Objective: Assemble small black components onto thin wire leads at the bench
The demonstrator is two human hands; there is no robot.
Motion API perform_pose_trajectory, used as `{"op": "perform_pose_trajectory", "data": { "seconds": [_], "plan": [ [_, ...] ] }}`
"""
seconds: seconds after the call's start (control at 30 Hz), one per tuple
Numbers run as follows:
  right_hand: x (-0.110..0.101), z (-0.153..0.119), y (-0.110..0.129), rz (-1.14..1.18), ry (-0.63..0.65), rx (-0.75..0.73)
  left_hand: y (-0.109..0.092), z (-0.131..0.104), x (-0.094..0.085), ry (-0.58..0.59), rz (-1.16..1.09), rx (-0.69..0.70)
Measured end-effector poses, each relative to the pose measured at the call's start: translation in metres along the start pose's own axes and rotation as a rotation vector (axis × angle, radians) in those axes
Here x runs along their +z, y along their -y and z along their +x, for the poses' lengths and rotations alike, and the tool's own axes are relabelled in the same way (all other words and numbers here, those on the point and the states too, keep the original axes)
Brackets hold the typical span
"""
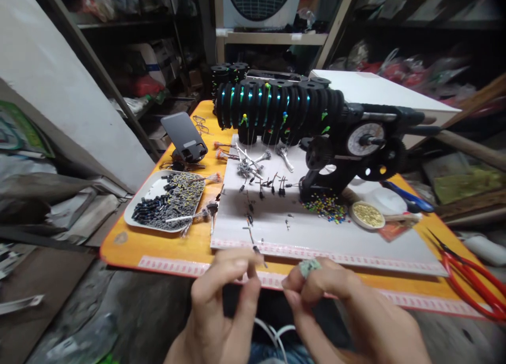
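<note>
My left hand (223, 301) is raised at the table's near edge with its fingers curled and thumb close to the fingertips. A small dark piece with a thin metal end (259, 252) shows just past that index finger; whether I touch it, I cannot tell. Across a small gap, my right hand (340, 301) pinches thumb and index finger together. A pale green wrap (309, 267) sits around one of its fingers. Anything between the fingers of either hand is too small to make out. Beyond them, several small dark pieces with thin stems (272, 185) lie on the white board (269, 222).
A black machine with line-wound spools (276, 106) stands on the yellow table (118, 243). At left are a white tray (132, 224) of small grey and black parts and a phone (184, 135). Coloured beads (328, 208), a gold-filled dish (367, 215) and red-handled scissors (470, 279) lie right.
</note>
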State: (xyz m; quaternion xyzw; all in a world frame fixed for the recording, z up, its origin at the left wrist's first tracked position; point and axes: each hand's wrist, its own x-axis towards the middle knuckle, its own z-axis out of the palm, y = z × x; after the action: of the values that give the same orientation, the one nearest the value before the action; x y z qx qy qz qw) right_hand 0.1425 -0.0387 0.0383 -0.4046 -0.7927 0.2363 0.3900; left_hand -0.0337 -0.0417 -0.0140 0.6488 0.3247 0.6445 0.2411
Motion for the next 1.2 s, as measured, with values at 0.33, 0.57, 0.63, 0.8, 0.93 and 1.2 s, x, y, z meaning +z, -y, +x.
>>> {"op": "perform_pose_trajectory", "data": {
  "seconds": [0.33, 0.57, 0.63, 0.8, 0.93, 1.2],
  "plan": [
    [-0.020, 0.023, 0.003, 0.061, 0.062, 0.048, -0.006, 0.036, -0.009, 0.317, 0.321, 0.295],
    [-0.018, 0.028, 0.000, 0.122, 0.141, 0.121, -0.012, 0.037, -0.021, 0.425, 0.421, 0.287],
    [-0.012, 0.026, -0.002, 0.194, 0.115, 0.159, -0.012, 0.033, -0.019, 0.359, 0.450, 0.284],
    [0.009, 0.019, -0.005, 0.478, -0.057, 0.208, -0.013, 0.025, -0.016, 0.223, 0.338, 0.119],
    [0.017, 0.014, -0.006, 0.395, -0.142, -0.080, -0.017, 0.022, -0.020, 0.169, 0.195, -0.046],
    [0.005, 0.017, -0.015, -0.170, 0.046, -0.419, -0.016, 0.018, -0.027, 0.164, 0.196, -0.136]
  ]
}}
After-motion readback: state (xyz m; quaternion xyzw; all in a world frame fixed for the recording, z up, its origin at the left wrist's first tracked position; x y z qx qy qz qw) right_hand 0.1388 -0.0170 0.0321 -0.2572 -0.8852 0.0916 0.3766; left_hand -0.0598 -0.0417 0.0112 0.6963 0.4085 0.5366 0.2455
